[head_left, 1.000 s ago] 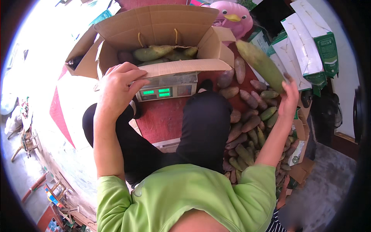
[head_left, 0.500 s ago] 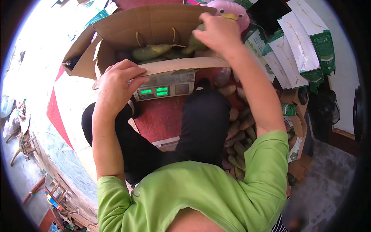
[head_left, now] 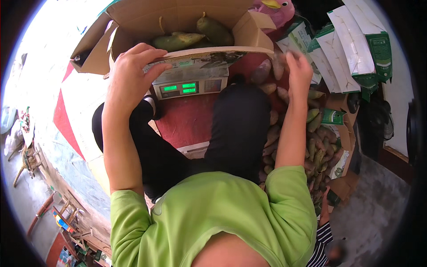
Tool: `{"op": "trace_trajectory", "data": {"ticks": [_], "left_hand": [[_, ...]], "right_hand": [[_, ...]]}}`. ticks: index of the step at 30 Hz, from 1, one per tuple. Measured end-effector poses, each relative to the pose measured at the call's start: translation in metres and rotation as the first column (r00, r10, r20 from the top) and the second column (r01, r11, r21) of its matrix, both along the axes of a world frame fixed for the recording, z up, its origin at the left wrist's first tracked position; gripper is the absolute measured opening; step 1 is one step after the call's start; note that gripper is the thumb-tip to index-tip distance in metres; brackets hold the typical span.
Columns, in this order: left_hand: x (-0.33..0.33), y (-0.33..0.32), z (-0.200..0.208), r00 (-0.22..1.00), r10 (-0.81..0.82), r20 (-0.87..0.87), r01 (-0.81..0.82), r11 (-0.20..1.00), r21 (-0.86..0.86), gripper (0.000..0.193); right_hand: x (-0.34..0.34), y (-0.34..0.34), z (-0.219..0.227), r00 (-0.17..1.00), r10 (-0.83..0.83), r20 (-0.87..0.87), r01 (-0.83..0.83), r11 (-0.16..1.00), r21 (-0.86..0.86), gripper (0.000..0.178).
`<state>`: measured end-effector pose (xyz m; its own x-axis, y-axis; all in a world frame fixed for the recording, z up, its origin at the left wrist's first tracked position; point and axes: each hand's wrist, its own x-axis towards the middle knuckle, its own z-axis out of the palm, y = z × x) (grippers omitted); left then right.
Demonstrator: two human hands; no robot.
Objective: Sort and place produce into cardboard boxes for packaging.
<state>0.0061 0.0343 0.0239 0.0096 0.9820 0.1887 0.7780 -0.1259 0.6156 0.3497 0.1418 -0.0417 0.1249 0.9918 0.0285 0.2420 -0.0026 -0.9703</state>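
Note:
An open cardboard box (head_left: 178,15) rests on a scale (head_left: 191,87) with lit green digits. Inside lie several long, thick green root vegetables (head_left: 215,32). My left hand (head_left: 129,73) grips the edge of the box's near flap (head_left: 200,61), thumb below and fingers over the top. Beyond the box's right side, my right hand (head_left: 300,73) hovers over a heap of purplish and green root vegetables (head_left: 322,151). Its bent fingers are blurred, beside one elongated root (head_left: 279,66). I cannot tell whether they touch it.
Green-and-white cartons (head_left: 349,44) lean at the right. A pink toy-like figure (head_left: 278,13) stands behind the box. At the lower right, another person in a striped garment (head_left: 321,242) reaches toward the heap. My black-clad knee (head_left: 242,120) is close to the scale.
My right hand has moved from over the box to the heap at right. A green root now lies where it was. The box's right flap shows, and my left hand stays on the near flap.

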Motion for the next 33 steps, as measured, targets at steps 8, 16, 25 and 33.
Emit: {"op": "trace_trajectory", "data": {"ticks": [8, 16, 25, 33], "left_hand": [[-0.001, -0.003, -0.001, 0.999, 0.042, -0.028, -0.042, 0.999, 0.000, 0.024], [0.001, 0.000, -0.001, 0.998, 0.058, -0.008, -0.058, 0.998, -0.005, 0.024], [0.003, 0.002, 0.000, 0.983, 0.036, -0.182, -0.021, 0.996, 0.085, 0.028], [0.009, 0.015, -0.003, 0.913, 0.044, -0.406, -0.056, 0.998, -0.018, 0.013]], "right_hand": [[0.067, -0.067, -0.130, 0.992, -0.019, -0.121, -0.018, 0.954, -0.299, 0.024], [0.060, -0.064, -0.136, 0.993, 0.011, 0.121, 0.027, 0.951, -0.308, 0.023], [0.022, 0.004, -0.051, 0.999, 0.052, 0.015, -0.052, 0.998, 0.019, 0.025], [-0.070, 0.105, 0.046, 0.726, -0.014, 0.688, -0.453, 0.743, 0.492, 0.039]]}}
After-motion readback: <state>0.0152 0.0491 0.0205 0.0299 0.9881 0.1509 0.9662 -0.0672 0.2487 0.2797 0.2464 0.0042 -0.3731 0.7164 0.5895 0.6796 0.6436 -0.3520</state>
